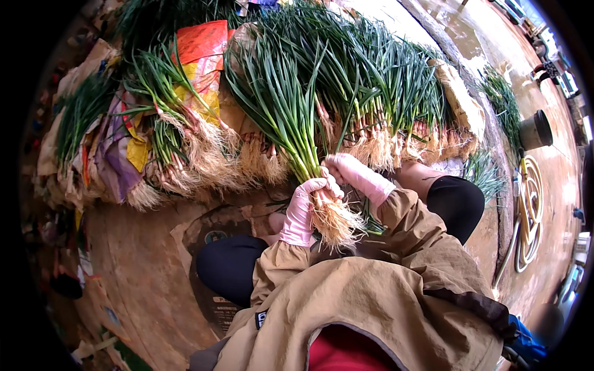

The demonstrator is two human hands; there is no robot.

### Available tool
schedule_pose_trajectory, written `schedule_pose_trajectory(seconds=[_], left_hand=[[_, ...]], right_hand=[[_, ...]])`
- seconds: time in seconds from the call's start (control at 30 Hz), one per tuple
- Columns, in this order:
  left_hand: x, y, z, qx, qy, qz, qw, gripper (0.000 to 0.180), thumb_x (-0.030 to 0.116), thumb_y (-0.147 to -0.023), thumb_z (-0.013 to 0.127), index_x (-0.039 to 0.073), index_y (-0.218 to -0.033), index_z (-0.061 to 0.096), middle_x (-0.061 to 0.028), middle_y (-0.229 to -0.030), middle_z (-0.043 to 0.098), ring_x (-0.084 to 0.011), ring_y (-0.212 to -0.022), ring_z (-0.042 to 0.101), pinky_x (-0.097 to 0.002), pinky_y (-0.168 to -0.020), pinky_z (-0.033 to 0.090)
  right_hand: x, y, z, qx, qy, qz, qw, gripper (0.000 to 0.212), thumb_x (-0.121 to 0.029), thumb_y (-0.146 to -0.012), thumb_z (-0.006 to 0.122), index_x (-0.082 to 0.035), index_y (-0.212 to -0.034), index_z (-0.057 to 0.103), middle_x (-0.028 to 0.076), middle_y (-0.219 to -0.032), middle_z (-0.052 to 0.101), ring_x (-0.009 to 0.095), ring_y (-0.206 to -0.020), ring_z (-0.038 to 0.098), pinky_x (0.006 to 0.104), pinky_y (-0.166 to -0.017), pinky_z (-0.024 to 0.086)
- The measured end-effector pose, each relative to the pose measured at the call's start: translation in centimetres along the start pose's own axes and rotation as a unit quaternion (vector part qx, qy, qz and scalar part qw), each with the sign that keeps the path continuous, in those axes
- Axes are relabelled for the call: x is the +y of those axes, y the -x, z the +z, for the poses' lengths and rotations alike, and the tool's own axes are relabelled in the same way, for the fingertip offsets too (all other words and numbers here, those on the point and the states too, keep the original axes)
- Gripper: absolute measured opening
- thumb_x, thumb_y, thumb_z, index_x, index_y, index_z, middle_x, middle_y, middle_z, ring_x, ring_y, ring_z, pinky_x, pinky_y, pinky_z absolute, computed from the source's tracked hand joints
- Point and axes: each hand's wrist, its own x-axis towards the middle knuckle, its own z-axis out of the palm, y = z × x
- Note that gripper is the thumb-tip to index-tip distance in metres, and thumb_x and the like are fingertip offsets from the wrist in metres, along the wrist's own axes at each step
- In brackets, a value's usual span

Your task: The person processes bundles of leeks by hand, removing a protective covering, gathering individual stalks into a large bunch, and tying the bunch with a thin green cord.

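My left hand [308,205], in a pink glove, is wrapped round a bunch of green garlic [299,133] just above its roots. The long dark green leaves fan away from me, and the pale, stringy roots [336,224] hang toward my lap. Against the right side of the stems is my right hand [354,174], also in a pink glove. Its fingers are curled closed, and whatever they pinch is hidden. Beyond both hands lies a thick row of green garlic [377,93], roots facing me.
Smaller bunches [192,133] lie at left on a red and yellow sack [201,68], near a purple sack [122,157]. My bent knees flank the work. A dark bucket [536,130] and a coiled hose [529,210] are on the wet floor at right.
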Motion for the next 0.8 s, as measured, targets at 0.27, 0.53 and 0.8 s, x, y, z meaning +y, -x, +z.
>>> schedule_pose_trajectory(seconds=[0.27, 0.53, 0.8], left_hand=[[0.6, -0.9, -0.6, 0.035, -0.035, 0.026, 0.998, 0.02, 0.008, -0.083, 0.055, 0.005, -0.103, 0.057, -0.0144, -0.107, 0.063, -0.0311, -0.105, 0.061, -0.0472, -0.096, 0.048], [0.9, -1.1, -1.2, 0.06, -0.046, 0.026, 0.997, 0.019, 0.009, -0.087, 0.054, 0.003, -0.104, 0.058, -0.0161, -0.107, 0.065, -0.0302, -0.105, 0.062, -0.0455, -0.093, 0.051], [1.0, -1.7, 0.7, 0.063, -0.051, 0.012, 0.997, 0.025, 0.008, -0.088, 0.049, -0.002, -0.112, 0.051, -0.0206, -0.124, 0.056, -0.0328, -0.118, 0.054, -0.0422, -0.099, 0.047]], right_hand=[[-6.9, 6.1, -3.7, 0.362, 0.47, -0.428, 0.682, 0.014, -0.017, -0.085, 0.058, -0.009, -0.096, 0.061, 0.013, -0.095, 0.063, 0.034, -0.08, 0.061, 0.0414, -0.068, 0.05], [-6.5, 9.3, -2.7, 0.154, 0.623, -0.02, 0.766, 0.039, -0.04, -0.09, 0.052, -0.005, -0.085, 0.068, 0.016, -0.077, 0.067, 0.03, -0.073, 0.066, 0.0396, -0.072, 0.053], [-10.6, 4.3, -4.5, 0.347, 0.421, -0.138, 0.826, 0.034, -0.038, -0.087, 0.06, -0.005, -0.087, 0.069, 0.013, -0.075, 0.068, 0.024, -0.073, 0.067, 0.034, -0.067, 0.051]])
